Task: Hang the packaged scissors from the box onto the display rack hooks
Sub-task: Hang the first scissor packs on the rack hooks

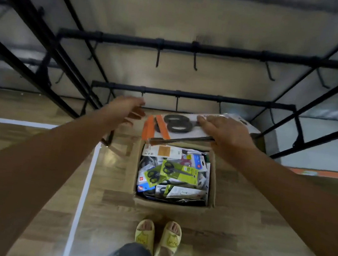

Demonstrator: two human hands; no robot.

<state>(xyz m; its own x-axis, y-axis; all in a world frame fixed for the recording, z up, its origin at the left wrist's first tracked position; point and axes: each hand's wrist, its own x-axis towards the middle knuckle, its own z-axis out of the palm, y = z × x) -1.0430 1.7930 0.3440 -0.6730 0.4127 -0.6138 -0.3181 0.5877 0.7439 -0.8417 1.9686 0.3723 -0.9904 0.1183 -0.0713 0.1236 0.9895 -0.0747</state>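
Observation:
A cardboard box (214, 177) full of several packaged scissors (177, 170) stands on the floor in front of my feet. My right hand (226, 133) grips a stack of large scissor packs (177, 126), white cards with black handles and orange stripes, held flat above the box's far edge. My left hand (132, 107) reaches forward beside the stack's left end, fingers relaxed and holding nothing. The black display rack has a low rail with hooks (176, 105) just behind the stack and a higher rail with bare hooks (195, 61).
Black rack frame bars (38, 29) run diagonally at the left and right. A white tape line (85, 181) crosses the wooden floor left of the box. My feet in yellow slippers (158, 237) stand just behind the box.

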